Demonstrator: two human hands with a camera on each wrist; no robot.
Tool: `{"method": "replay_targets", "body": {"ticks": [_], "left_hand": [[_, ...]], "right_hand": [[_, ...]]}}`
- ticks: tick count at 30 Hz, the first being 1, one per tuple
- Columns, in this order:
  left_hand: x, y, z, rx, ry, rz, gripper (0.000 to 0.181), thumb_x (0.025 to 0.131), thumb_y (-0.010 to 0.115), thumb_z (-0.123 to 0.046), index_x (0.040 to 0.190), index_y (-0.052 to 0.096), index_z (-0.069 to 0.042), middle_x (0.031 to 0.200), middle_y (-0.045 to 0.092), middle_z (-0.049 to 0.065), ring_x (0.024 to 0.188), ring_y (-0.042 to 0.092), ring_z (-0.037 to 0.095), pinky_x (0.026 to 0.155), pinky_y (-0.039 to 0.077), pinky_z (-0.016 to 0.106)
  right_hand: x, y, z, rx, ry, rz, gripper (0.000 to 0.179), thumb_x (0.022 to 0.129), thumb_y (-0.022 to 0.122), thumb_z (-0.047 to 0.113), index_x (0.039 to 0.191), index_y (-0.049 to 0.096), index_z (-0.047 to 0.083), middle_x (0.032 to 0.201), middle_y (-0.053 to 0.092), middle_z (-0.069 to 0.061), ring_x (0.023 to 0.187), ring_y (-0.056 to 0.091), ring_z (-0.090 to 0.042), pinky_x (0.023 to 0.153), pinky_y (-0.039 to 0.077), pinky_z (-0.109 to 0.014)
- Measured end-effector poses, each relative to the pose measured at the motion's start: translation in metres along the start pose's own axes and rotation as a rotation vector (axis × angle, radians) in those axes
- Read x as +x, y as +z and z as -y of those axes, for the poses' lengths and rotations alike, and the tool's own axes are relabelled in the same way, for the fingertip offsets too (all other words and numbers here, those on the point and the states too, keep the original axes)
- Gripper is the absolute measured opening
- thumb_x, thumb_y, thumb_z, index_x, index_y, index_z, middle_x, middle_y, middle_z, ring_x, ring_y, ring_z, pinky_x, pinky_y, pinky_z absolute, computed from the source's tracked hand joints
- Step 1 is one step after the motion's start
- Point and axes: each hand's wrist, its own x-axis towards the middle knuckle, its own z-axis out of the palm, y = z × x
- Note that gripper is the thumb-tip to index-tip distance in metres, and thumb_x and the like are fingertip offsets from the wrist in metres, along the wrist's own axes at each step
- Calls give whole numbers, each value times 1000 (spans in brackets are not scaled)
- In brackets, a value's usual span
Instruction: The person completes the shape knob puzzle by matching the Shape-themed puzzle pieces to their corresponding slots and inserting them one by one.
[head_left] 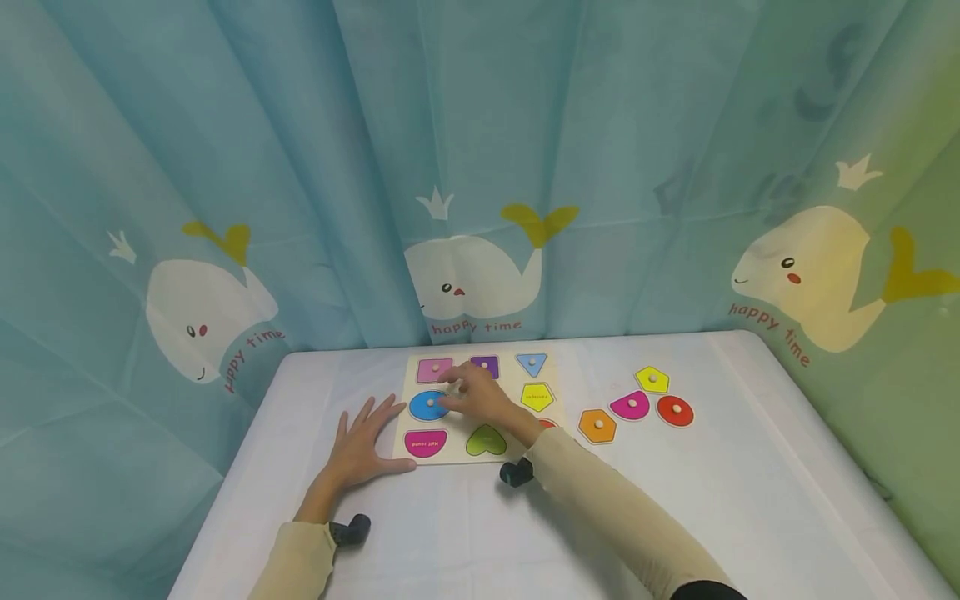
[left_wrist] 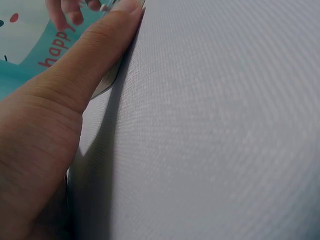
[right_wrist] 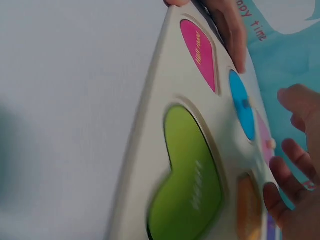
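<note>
Over the puzzle board (head_left: 456,451), the right hand (head_left: 478,393) with its fingers apart

On the white table (head_left: 465,533), close to its far edge, I see the board lying flat, and the left hand (head_left: 363,450) is at its left side. The fingers of this hand are straight and spread wide; its thumb touches the near edge of the board. The right hand is above the board, beside the blue oval (head_left: 422,407), which sits in its place with the knob showing. Its fingers are loosely bent, and from the right wrist camera I observe a gap between thumb and fingers, with nothing held. Whether a fingertip touches the oval, I cannot tell.

In the far row, the pink rectangle (head_left: 426,372), the purple square (head_left: 492,367) and the blue triangle (head_left: 532,364) are also seated. The half-round slot (head_left: 425,443) and the heart slot (head_left: 486,441) show their coloured bottoms. To the right of the board lie the orange hexagon (head_left: 597,426), magenta half round (head_left: 630,406), yellow pentagon (head_left: 652,380) and red circle (head_left: 675,411).
</note>
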Motion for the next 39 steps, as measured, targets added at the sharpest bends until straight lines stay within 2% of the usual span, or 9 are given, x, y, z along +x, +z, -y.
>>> {"method": "replay_targets", "body": {"ticks": [4,8,15,17,21,28,35,39], "left_hand": [[0,0,-1,0,-9,6,103,71,83,-64,156,45,-19,166,31,13,155,14,45,116,-3,76],[0,0,-1,5,-15,10,104,71,83,-64,156,45,-20,167,31,13,155,14,44,116,-3,75],[0,0,-3,-4,-23,9,104,70,84,-61,156,44,-19,167,31,13,155,13,44,117,-5,74],[-1,0,-3,0,-22,10,104,70,84,-61,156,44,-19,167,31,13,155,13,44,117,-5,74],[-1,0,-2,-2,-25,10,105,70,84,-61,156,44,-19,167,31,13,155,13,44,117,-5,74],[0,1,-2,-3,-19,10,105,71,84,-62,157,43,-18,167,31,13,155,13,44,117,-5,74],[-2,-2,-5,-15,0,-15,103,70,85,-59,155,46,-16,165,34,16,154,16,46,116,-3,76],[-2,-3,-5,-13,7,-20,103,70,85,-59,155,46,-16,164,34,16,154,16,46,116,-2,76]], "right_hand": [[-7,-18,-3,23,-55,16,39,93,78,24,127,70,8,117,68,-10,95,62,-24,80,56,-29],[-18,-34,-5,23,-92,25,43,92,79,19,130,67,5,118,69,-15,96,63,-27,79,56,-29],[-46,-60,-9,43,-142,2,47,89,81,14,132,64,2,121,69,-19,99,66,-36,82,58,-44],[-55,-68,-12,42,-126,-4,48,89,81,15,133,64,5,120,69,-18,99,67,-35,81,58,-44],[-71,-83,-20,11,-54,-26,50,89,82,19,135,64,9,118,70,-14,98,67,-30,77,58,-35],[-100,-108,-36,4,4,-102,52,89,81,18,137,63,8,118,69,-15,99,67,-30,82,59,-44],[-127,-124,-53,-17,104,-172,54,89,82,24,139,62,17,121,68,-10,99,65,-25,82,57,-35],[-142,-131,-62,-25,153,-200,55,89,82,25,139,62,17,123,69,-8,99,65,-22,82,58,-34]]}}
